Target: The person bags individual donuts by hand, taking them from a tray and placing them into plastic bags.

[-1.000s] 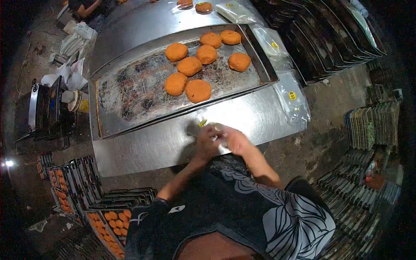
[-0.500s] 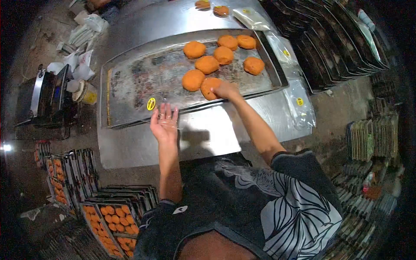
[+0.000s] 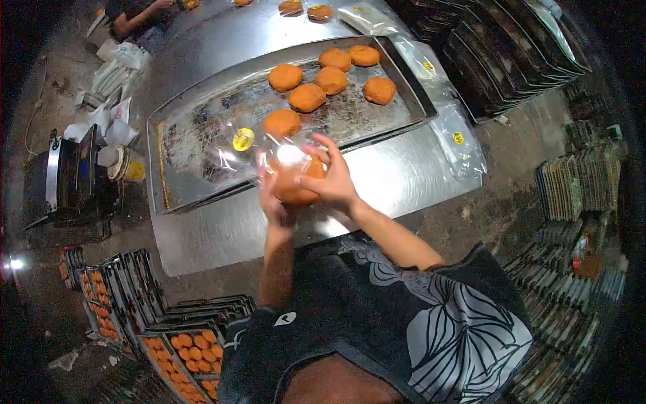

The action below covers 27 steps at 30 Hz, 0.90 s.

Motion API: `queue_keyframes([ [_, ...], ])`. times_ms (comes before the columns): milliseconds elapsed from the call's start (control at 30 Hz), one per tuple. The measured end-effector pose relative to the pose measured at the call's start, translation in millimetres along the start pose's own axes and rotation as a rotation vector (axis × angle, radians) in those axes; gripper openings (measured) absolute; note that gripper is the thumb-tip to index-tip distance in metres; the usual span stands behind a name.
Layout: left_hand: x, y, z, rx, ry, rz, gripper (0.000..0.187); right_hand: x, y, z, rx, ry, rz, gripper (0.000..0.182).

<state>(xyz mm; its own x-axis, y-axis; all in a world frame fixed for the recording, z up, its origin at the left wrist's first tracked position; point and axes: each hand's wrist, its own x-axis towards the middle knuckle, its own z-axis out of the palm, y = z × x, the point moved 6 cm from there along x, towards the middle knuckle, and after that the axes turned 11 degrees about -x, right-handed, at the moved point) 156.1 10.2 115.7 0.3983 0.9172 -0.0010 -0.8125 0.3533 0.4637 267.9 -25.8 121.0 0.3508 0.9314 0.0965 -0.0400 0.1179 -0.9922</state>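
A round orange-brown bun (image 3: 296, 183) is between my two hands, above the near edge of the tray. Clear plastic bag (image 3: 243, 139) film with a yellow label stretches around and beyond it, shining in the light. On the bun's left side, my left hand (image 3: 274, 202) is wrapped around bag and bun, somewhat blurred. From the right, my right hand (image 3: 333, 182) grips the bun with thumb and curved fingers. Several more buns (image 3: 307, 97) lie on the worn metal baking tray (image 3: 195, 158), mostly in its right half.
The tray rests on a steel table (image 3: 222, 239). Flat plastic bags (image 3: 441, 121) with yellow labels lie to its right. Wrapped buns (image 3: 319, 12) sit at the far side, near another person's arm (image 3: 138, 19). Dark trays (image 3: 511, 54) stand right; bun-filled racks (image 3: 195, 350) lower left.
My right hand has lifted a bun off the tray and brought it left to my left hand and the bag. The view has shifted, and another person now shows at the top left.
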Motion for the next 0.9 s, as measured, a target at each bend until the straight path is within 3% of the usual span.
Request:
queue_keyframes([
  [33, 1, -14, -56, 0.002, -0.004, -0.003, 0.053, -4, 2, -3, 0.099, 0.029, 0.044, 0.084],
  [67, -17, -51, -104, -0.253, -0.024, -0.075, 0.051, 1, 3, 1, 0.102, 0.036, 0.048, 0.084],
  [100, 6, -46, -63, -0.511, -0.032, -0.148, 0.051, 8, 3, 5, 0.105, 0.12, 0.066, 0.085],
  [133, -29, -59, -42, -0.027, 0.31, -0.22, 0.047, 7, 4, 5, 0.107, 0.203, 0.09, 0.087],
  [167, -39, -58, -48, -0.026, 0.32, -0.226, 0.047, 1, -2, 2, 0.107, 0.206, 0.101, 0.087],
  [233, -34, -37, -53, 0.225, 0.128, -0.157, 0.045, -5, -20, 22, 0.296, -0.247, 0.078, 0.083],
  [267, -32, -41, -30, -0.349, -0.07, -0.564, 0.043, -12, -6, 21, 0.233, -0.342, 0.095, 0.066],
  [300, -39, -45, -30, -0.345, -0.067, -0.566, 0.043, 0, -11, 2, -0.281, -0.297, 0.065, 0.046],
  [333, -54, -58, -35, 0.263, -0.158, -0.591, 0.039, 19, -30, -15, -0.782, -0.174, -0.113, 0.027],
  [367, -64, -64, -43, 0.871, -0.243, -0.582, 0.035, 52, -43, -26, -0.997, -0.125, -0.147, 0.022],
  [400, -64, -67, -51, 0.873, -0.247, -0.582, 0.035, 82, -59, -28, -0.932, -0.139, -0.185, 0.02],
  [467, -71, -77, -46, 1.545, -0.939, 0.022, 0.028, 112, -101, -18, -0.944, 0.047, -0.407, 0.024],
  [500, -67, -86, -64, 1.545, -0.934, 0.026, 0.028, 109, -94, -14, -0.946, 0.042, -0.41, 0.024],
  [567, -57, -115, -120, 1.914, -1.144, -0.15, 0.023, 80, -89, 2, -0.607, 0.024, -0.742, 0.034],
  [600, -47, -118, -140, 1.808, -0.975, -0.195, 0.018, 47, -79, -2, -0.587, -0.195, -0.531, 0.046],
  [633, -46, -118, -139, 1.802, -0.985, -0.194, 0.018, 18, -34, -12, -0.622, -0.297, -0.382, 0.042],
  [667, -45, -107, -131, 1.591, -0.851, -0.086, 0.016, -15, 12, -20, -0.798, -0.6, 0.076, 0.039],
  [700, -42, -95, -120, 1.375, -0.72, 0.013, 0.015, -64, 54, -38, -0.504, -0.582, 0.056, 0.029],
  [733, -41, -80, -94, 1.276, -0.536, -0.299, 0.02, -86, 39, -39, -0.649, -0.659, 0.031, 0.028],
  [767, -43, -82, -76, 1.271, -0.552, -0.321, 0.02, -101, 26, -38, -0.782, -0.733, 0.015, 0.027],
  [833, -50, -91, -57, 1.025, -0.301, -0.502, 0.022, -100, 59, -53, -0.619, -0.364, 0.217, 0.029],
  [900, -50, -95, -33, 0.959, -0.24, -0.525, 0.023, -97, 46, -65, -0.469, -0.25, 0.174, 0.035],
])
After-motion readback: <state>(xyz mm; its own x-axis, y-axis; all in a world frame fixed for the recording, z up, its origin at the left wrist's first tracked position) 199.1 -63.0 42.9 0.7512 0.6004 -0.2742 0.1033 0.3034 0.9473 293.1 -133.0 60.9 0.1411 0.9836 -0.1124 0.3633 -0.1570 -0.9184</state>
